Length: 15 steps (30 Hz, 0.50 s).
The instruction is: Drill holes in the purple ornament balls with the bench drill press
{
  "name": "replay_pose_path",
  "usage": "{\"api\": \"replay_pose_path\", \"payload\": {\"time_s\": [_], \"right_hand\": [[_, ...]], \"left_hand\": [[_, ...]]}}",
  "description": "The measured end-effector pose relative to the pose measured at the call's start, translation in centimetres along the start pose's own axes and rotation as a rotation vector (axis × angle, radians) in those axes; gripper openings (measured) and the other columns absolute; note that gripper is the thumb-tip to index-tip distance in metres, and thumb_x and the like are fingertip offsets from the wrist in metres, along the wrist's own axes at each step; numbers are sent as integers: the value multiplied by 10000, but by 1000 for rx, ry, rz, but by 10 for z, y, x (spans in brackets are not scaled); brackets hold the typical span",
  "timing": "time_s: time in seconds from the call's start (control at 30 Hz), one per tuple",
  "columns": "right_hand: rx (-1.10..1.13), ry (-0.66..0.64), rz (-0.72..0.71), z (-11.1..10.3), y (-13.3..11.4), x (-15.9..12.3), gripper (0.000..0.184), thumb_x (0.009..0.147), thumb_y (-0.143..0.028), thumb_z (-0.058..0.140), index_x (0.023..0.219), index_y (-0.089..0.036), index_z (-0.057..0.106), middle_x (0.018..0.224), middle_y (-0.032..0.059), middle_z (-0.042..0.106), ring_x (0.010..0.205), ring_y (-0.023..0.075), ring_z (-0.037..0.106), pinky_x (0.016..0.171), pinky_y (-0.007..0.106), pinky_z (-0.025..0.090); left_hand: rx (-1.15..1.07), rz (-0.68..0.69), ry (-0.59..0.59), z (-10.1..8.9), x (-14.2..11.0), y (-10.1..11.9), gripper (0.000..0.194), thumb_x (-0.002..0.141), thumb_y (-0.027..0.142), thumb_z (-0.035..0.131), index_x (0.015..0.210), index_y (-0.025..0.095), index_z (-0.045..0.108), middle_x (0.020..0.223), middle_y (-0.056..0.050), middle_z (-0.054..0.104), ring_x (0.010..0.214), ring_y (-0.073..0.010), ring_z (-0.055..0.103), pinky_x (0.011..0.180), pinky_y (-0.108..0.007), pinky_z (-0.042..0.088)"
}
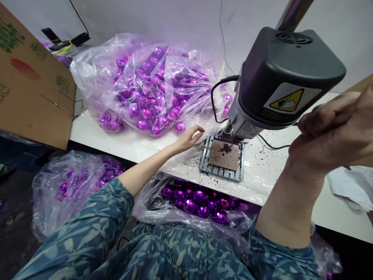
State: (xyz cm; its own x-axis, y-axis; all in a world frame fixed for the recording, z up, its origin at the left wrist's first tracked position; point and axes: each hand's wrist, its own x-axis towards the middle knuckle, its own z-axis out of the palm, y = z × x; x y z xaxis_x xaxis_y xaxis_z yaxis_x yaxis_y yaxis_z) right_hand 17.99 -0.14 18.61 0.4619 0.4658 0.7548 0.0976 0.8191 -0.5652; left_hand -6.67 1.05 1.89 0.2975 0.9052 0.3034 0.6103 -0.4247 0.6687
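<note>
A dark grey bench drill press [291,70] stands on the white table, a hand-warning label on its head. My right hand [335,128] is closed at the right side of the head, around its feed handle, which the fingers mostly hide. Below the drill, a brown board [223,155] with a small hole and dark shavings lies on the slotted metal base [205,169]. My left hand [189,140] reaches over the table just left of the base. Its fingers are apart and slightly bent, with nothing visible in them. Faceted purple balls [145,112] fill a clear plastic bag [96,74] behind it.
An open bag of shiny purple balls [203,210] hangs at the table's front edge, below the drill. Another plastic bag [58,206] is at lower left. A cardboard box [37,85] stands far left. Shavings and a black cable [214,101] surround the drill; white cloth [352,186] lies right.
</note>
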Motion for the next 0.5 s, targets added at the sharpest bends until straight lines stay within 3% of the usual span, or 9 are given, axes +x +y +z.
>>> {"api": "replay_pose_path", "payload": {"time_s": [0.13, 0.27, 0.4, 0.5], "right_hand": [[73, 9, -38, 3, -3, 0, 563, 782, -575, 688, 517, -232, 328, 401, -86, 310, 326, 51, 293, 338, 278, 182], [103, -3, -68, 4, -5, 0, 518, 766, -540, 682, 514, -224, 360, 393, -87, 362, 325, 51, 313, 352, 294, 176], [131, -23, -88, 3, -5, -1, 461, 850, -409, 663, 525, -213, 402, 398, -86, 338, 326, 47, 318, 362, 298, 166], [104, -24, -108, 1, -5, -3, 459, 891, -370, 634, 525, -210, 408, 407, -84, 314, 335, 44, 323, 377, 297, 176]], "left_hand": [[418, -137, -162, -10, 27, 1, 344, 1049, 172, 359, 1349, 133, 524, 1336, -178, 646, 1150, -265, 685, 976, -401, 530], [791, -343, -280, -25, 24, 10, 497, 1004, 52, 279, 1463, 156, 441, 1348, -195, 624, 1087, -287, 727, 851, -383, 566], [940, -433, -296, -38, 14, 17, 434, 1019, 77, 304, 1391, 139, 520, 1272, -201, 649, 1144, -298, 711, 873, -361, 566], [966, -474, -278, -43, 10, 21, 393, 1047, 264, 452, 1404, 116, 518, 1299, -228, 632, 1136, -320, 705, 882, -361, 565]]}}
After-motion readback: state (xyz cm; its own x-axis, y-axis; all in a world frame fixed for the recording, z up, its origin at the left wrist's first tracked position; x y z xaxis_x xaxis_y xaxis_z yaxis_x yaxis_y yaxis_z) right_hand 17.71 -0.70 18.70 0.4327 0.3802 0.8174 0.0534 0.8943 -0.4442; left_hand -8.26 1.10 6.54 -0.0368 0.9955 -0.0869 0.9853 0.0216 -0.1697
